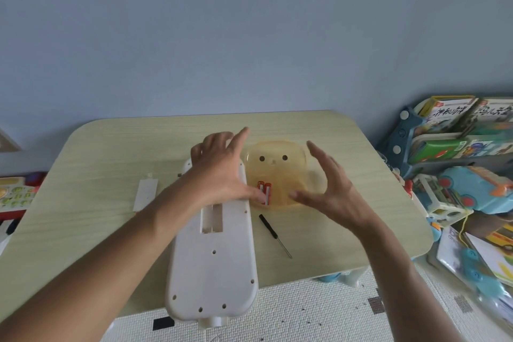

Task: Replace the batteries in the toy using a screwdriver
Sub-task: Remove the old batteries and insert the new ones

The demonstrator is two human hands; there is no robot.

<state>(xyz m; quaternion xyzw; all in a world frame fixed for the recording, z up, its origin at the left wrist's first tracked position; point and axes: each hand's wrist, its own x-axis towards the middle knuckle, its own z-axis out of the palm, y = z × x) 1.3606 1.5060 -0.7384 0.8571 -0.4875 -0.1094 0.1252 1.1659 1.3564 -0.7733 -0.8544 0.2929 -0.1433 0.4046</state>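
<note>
A long white toy [213, 264] lies face down on the pale wooden table [111, 152], its battery bay [212, 216] uncovered. My left hand [222, 166] rests spread over the toy's far end, its thumb touching red batteries [265, 191] inside a translucent yellow bear-face dish [277, 158]. My right hand [330, 189] hovers open over the dish's right side, holding nothing. A black-handled screwdriver [273, 234] lies on the table just right of the toy. The white battery cover [145, 193] lies to the left of the toy.
A rack of children's books [455, 130] and a blue toy vehicle [472, 191] stand off the table's right edge. More toys [16, 194] sit at the left. A patterned floor mat [305, 311] lies below the table's near edge, which the toy overhangs.
</note>
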